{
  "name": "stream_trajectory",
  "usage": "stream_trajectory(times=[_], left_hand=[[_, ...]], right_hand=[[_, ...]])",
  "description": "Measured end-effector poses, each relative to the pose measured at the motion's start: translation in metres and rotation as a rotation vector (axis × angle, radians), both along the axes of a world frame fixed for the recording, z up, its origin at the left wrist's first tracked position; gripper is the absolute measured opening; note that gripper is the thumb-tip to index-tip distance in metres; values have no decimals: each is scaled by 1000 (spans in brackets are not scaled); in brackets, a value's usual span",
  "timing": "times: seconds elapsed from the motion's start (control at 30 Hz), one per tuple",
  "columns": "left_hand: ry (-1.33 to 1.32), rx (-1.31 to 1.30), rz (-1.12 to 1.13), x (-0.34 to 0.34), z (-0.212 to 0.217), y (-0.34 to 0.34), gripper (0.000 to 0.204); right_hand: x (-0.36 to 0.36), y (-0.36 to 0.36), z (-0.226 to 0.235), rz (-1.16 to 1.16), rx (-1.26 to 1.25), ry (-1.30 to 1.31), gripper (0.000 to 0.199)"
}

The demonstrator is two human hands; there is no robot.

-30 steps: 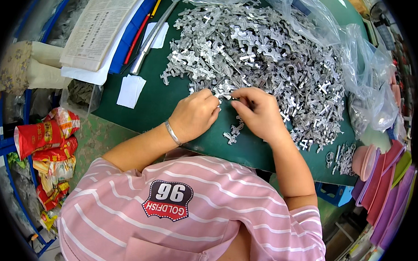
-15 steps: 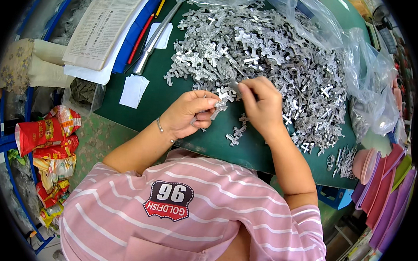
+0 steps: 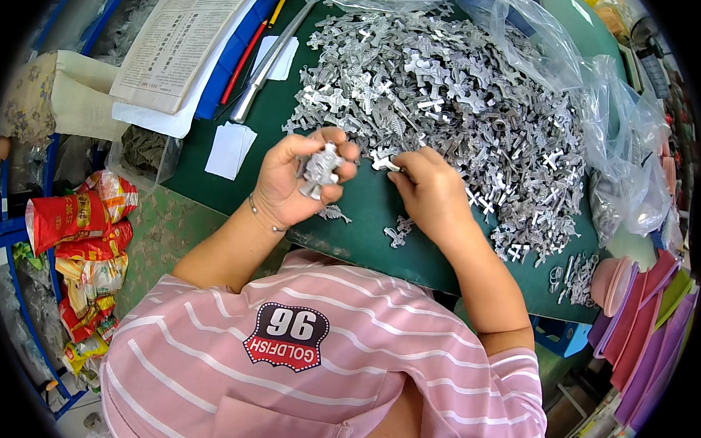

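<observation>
A clump of small silver metal pendants [image 3: 321, 172] rests in my left hand [image 3: 284, 182], its palm turned up and fingers curled round them. My right hand [image 3: 435, 192] is at the near edge of a big pile of grey metal pendants [image 3: 440, 91], many of them cross-shaped. Its thumb and index finger pinch one bright cross pendant [image 3: 383, 161]. A fishbone-shaped pendant [image 3: 335, 214] lies on the green table [image 3: 357, 246] below my left hand. Nearer my right wrist lies a little cluster of pendants [image 3: 399, 231].
Clear plastic bags [image 3: 627, 144] lie at the pile's right and far side. Left of it are a metal rod [image 3: 263, 81], a red pen [image 3: 244, 61], white cards [image 3: 229, 149] and a newspaper [image 3: 183, 47]. Small metal parts [image 3: 578, 277] sit by pink bowls [image 3: 612, 284].
My left hand has lifted and turned palm up, showing the pendants in it. My right hand has come down slightly and now pinches a cross pendant at the pile's edge.
</observation>
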State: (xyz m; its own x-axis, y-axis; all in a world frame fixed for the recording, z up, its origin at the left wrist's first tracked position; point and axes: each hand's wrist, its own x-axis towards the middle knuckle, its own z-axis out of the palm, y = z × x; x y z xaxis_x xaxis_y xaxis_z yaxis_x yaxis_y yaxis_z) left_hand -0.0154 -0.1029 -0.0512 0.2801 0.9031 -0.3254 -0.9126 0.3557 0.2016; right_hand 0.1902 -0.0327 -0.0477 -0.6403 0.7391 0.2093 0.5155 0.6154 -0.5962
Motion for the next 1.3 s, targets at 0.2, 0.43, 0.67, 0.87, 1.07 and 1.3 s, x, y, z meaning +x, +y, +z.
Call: stream_trajectory(times=[0.2, 0.43, 0.67, 0.87, 1.07, 1.3], left_hand=[[67, 223, 28, -15, -3, 4, 14], [696, 65, -33, 9, 5, 2, 10], [597, 109, -22, 19, -4, -3, 8], [191, 80, 125, -1, -2, 1, 17], [72, 130, 25, -1, -3, 4, 9], [500, 32, -4, 15, 6, 2, 5]], right_hand=[[-1, -1, -6, -47, -39, -71, 8], [16, 9, 15, -195, -1003, 285, 11], [18, 1, 23, -100, -1007, 343, 11], [3, 2, 0, -48, 105, 5, 9], [-21, 0, -8, 8, 336, -211, 12], [2, 16, 18, -323, -1006, 482, 17]])
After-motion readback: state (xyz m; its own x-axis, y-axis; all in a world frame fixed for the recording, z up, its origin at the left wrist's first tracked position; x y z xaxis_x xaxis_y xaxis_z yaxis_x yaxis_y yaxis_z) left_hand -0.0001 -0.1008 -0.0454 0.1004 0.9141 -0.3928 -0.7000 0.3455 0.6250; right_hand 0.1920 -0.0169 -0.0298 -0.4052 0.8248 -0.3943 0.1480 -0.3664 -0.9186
